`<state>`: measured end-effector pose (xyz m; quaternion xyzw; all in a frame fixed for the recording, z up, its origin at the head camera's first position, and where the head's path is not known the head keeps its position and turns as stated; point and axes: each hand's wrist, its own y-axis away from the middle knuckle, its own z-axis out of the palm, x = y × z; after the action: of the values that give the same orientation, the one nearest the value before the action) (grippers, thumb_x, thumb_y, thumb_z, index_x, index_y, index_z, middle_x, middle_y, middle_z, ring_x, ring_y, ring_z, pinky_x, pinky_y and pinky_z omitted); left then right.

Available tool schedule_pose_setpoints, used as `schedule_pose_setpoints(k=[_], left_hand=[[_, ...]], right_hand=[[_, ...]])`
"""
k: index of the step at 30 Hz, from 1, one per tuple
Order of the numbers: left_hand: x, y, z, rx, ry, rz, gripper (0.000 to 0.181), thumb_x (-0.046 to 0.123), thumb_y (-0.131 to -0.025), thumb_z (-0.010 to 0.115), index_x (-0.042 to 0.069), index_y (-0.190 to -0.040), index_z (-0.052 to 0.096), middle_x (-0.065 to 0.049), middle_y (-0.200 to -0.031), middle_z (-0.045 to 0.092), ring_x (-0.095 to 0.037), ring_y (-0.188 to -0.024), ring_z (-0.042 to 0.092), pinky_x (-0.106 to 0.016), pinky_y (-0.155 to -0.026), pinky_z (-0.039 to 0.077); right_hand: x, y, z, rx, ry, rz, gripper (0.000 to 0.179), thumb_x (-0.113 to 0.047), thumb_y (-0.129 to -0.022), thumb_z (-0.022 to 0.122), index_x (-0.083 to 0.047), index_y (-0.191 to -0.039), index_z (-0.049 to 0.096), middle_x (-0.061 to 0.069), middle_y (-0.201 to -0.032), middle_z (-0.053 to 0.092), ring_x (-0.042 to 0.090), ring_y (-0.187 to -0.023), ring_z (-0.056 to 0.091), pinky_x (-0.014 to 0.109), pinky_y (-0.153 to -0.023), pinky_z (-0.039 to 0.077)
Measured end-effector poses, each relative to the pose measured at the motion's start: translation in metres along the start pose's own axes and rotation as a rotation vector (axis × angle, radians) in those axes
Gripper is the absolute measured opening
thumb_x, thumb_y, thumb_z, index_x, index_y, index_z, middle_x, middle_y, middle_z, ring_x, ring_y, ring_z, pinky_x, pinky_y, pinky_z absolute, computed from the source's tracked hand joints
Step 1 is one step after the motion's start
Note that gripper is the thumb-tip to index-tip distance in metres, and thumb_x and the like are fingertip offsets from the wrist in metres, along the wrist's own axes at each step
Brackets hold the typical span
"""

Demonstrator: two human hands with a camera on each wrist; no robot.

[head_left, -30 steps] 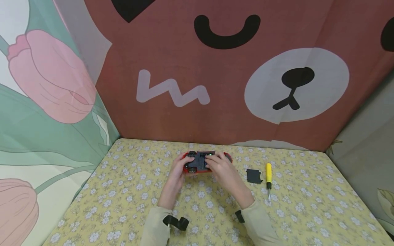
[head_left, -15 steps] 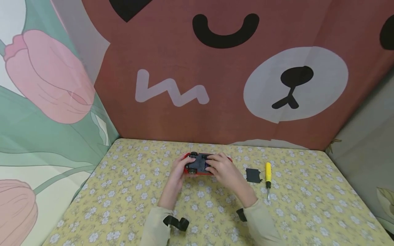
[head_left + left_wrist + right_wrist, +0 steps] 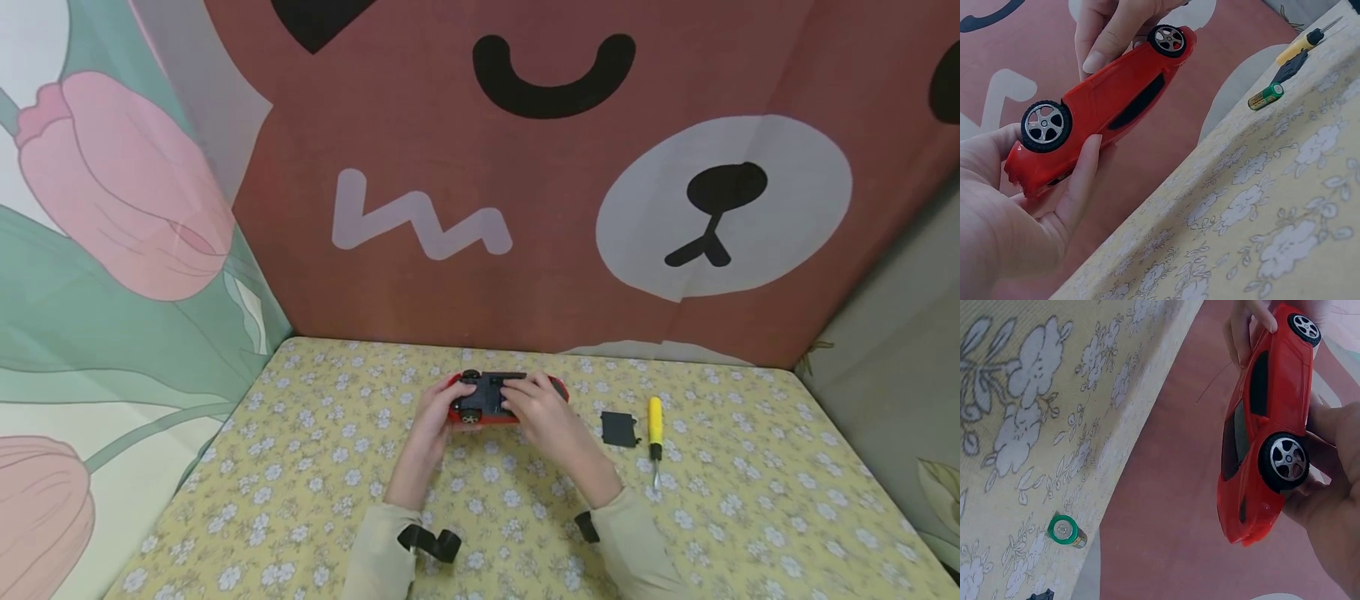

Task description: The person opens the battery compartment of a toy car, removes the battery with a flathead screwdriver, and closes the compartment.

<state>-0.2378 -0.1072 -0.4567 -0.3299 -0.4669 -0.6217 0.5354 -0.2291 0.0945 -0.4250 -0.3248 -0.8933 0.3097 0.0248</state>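
A red toy car (image 3: 468,422) is held upside down above the table, its black underside and wheels facing up. My left hand (image 3: 433,410) grips one end, thumb on the underside and fingers around the red body (image 3: 1110,90). My right hand (image 3: 547,415) has its bent fingertips at the recess in the underside, near the other end. Whether they pinch something there is hidden in every view. A green-ended battery (image 3: 1265,97) lies on the table; it also shows below the car in the right wrist view, as a battery (image 3: 1066,531).
On the floral tablecloth (image 3: 480,517), right of the hands, lie a flat black cover (image 3: 618,429) and a yellow-handled screwdriver (image 3: 655,425). A bear-print cloth (image 3: 420,300) hangs behind the table, with a tulip-print cloth (image 3: 135,183) at the left.
The right hand's fingers spread over the underside half a second ago and are now closer together. A green spot beside them one second ago is out of sight. The left hand keeps its grip.
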Motion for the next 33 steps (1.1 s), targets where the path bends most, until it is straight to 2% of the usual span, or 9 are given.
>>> schedule_pose_setpoints(k=[5,9,14,19,24,33], left_hand=[[0.001,0.0,0.0008,0.002,0.001,-0.01,0.058,0.012,-0.095,0.066,0.0,-0.15,0.052,-0.026,-0.142,0.058,-0.03,-0.107,0.071,-0.034,-0.064,0.063],[0.0006,0.0006,0.0003,-0.003,0.009,-0.005,0.058,0.011,-0.095,0.066,-0.001,-0.15,0.051,-0.027,-0.143,0.057,-0.03,-0.106,0.071,-0.034,-0.063,0.063],[-0.0005,0.0004,-0.0007,-0.009,0.015,0.002,0.054,0.012,-0.096,0.065,-0.002,-0.147,0.054,-0.027,-0.142,0.057,-0.028,-0.103,0.072,-0.033,-0.063,0.063],[-0.0008,0.0003,-0.0003,-0.017,0.016,0.01,0.055,0.013,-0.096,0.065,-0.003,-0.148,0.053,-0.028,-0.141,0.057,-0.025,-0.098,0.072,-0.032,-0.061,0.063],[-0.0002,-0.0001,-0.0001,-0.01,0.021,0.004,0.055,0.012,-0.095,0.065,-0.001,-0.147,0.054,-0.026,-0.138,0.06,-0.023,-0.096,0.073,-0.032,-0.061,0.062],[-0.0013,0.001,0.0002,-0.008,0.019,0.006,0.055,0.012,-0.094,0.065,-0.001,-0.146,0.055,-0.025,-0.139,0.059,-0.026,-0.101,0.07,-0.034,-0.063,0.063]], right_hand=[[-0.0019,-0.0002,-0.0027,0.016,-0.066,0.04,0.017,0.0,-0.094,0.073,0.002,-0.111,0.076,0.013,-0.109,0.075,0.027,-0.098,0.062,0.036,-0.076,0.057],[-0.0034,0.0003,-0.0034,0.017,-0.063,0.053,0.018,-0.005,-0.094,0.075,0.001,-0.111,0.077,0.012,-0.109,0.075,0.027,-0.099,0.063,0.038,-0.078,0.057],[-0.0044,0.0012,-0.0033,-0.007,-0.036,0.071,0.027,-0.016,-0.091,0.081,-0.002,-0.113,0.077,0.011,-0.112,0.073,0.026,-0.101,0.062,0.039,-0.08,0.057],[-0.0039,0.0014,-0.0027,-0.004,-0.057,0.096,0.026,-0.015,-0.091,0.081,-0.002,-0.113,0.077,0.01,-0.112,0.073,0.025,-0.1,0.062,0.038,-0.079,0.058],[-0.0044,0.0,-0.0034,0.043,-0.097,0.096,0.02,-0.01,-0.093,0.078,-0.003,-0.111,0.077,0.008,-0.107,0.073,0.024,-0.098,0.064,0.037,-0.078,0.058],[-0.0002,-0.0009,0.0016,0.162,-0.168,0.031,0.016,0.002,-0.091,0.075,0.0,-0.107,0.075,0.01,-0.103,0.072,0.026,-0.095,0.07,0.035,-0.077,0.061]])
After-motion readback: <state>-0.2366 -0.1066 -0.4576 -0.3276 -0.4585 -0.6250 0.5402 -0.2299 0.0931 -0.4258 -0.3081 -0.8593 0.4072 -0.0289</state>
